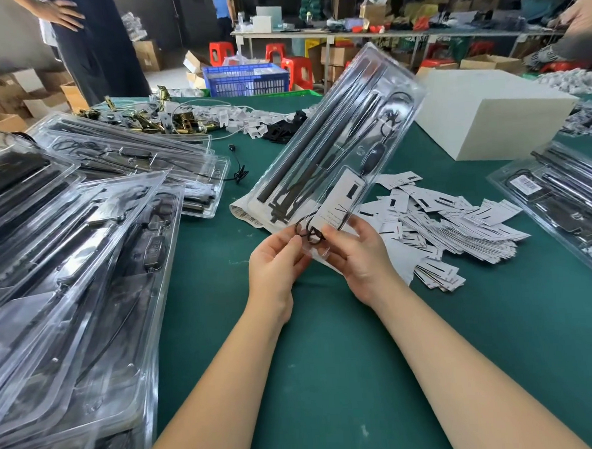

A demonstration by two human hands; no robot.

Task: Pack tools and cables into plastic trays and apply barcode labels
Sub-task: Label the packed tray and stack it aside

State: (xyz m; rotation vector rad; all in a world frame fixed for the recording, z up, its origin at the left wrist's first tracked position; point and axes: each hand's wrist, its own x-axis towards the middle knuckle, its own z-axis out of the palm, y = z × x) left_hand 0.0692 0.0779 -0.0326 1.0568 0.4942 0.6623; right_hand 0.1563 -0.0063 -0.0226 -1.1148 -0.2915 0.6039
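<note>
Nearly packed: one tray (338,143) in hand.
Both hands' fingers (290,247) pinch its cable loop (307,232); stacks (66,257) done, labels (452,223) remain.

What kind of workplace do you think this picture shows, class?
Probably a packing workshop or warehouse: stacked packed trays, a heap of paper labels on the green table, and cardboard boxes behind.
</note>
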